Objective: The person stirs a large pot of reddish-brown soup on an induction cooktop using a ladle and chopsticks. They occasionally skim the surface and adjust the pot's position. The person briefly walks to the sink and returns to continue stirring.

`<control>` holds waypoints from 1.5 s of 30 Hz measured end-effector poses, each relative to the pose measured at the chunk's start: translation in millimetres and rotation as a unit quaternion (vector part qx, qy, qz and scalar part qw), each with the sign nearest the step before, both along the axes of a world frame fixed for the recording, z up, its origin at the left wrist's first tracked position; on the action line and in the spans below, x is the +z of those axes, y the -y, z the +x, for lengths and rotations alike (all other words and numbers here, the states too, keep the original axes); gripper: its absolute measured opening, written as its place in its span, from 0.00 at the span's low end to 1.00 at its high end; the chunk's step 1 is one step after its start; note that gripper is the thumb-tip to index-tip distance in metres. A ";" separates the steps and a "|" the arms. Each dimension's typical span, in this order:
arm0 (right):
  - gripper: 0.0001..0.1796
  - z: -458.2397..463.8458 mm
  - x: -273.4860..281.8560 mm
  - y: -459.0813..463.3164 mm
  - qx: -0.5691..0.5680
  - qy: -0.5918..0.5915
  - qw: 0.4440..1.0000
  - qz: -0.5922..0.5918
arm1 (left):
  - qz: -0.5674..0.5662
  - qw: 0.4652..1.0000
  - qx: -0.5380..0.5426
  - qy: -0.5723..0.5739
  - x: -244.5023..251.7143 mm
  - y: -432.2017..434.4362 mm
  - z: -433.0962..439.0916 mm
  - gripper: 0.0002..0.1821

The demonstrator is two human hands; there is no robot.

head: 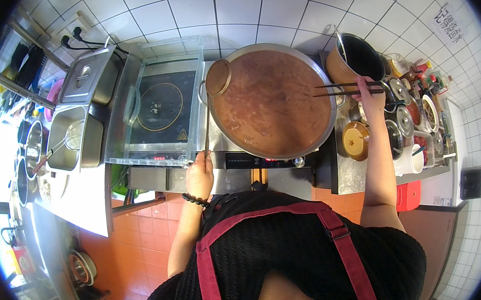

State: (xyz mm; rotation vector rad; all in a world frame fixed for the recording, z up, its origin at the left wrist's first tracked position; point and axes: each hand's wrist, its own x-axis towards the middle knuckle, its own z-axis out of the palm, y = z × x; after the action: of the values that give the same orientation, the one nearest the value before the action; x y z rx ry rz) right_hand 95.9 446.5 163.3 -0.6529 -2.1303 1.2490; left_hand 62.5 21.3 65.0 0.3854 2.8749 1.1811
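Observation:
A wide metal pot (329,128) full of reddish-brown broth (275,103) stands on an induction cooker (241,160) before me. My left hand (200,175) grips the long handle of a skimmer (218,77), left of the pot. Its round head rests by the pot's upper left rim, over the broth. In my right hand (367,92) is a pair of long dark chopsticks (326,90), held level across the pot's right rim. Their tips are apart above the broth or at its surface; I cannot tell which. Nothing shows between them.
Left stands a second induction cooker (162,107) inside a clear plastic guard (113,132), beyond it steel pans (75,137) with a strainer (75,135). To the right are a tall pot (338,64), a bowl of yellowish liquid (356,139), a white tub (408,160) and several lidded containers.

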 end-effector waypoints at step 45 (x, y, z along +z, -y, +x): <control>0.11 30.3 -27.1 35.6 0.058 -0.030 0.996 -0.056 | 0.397 0.759 -0.001 0.516 5.4 -2.2 4.6 0.12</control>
State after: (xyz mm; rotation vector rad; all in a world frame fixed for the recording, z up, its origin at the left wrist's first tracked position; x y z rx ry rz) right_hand 126.2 410.9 136.2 -0.5387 -2.0854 1.4415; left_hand 67.1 23.5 70.5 -0.2440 1.3604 1.7826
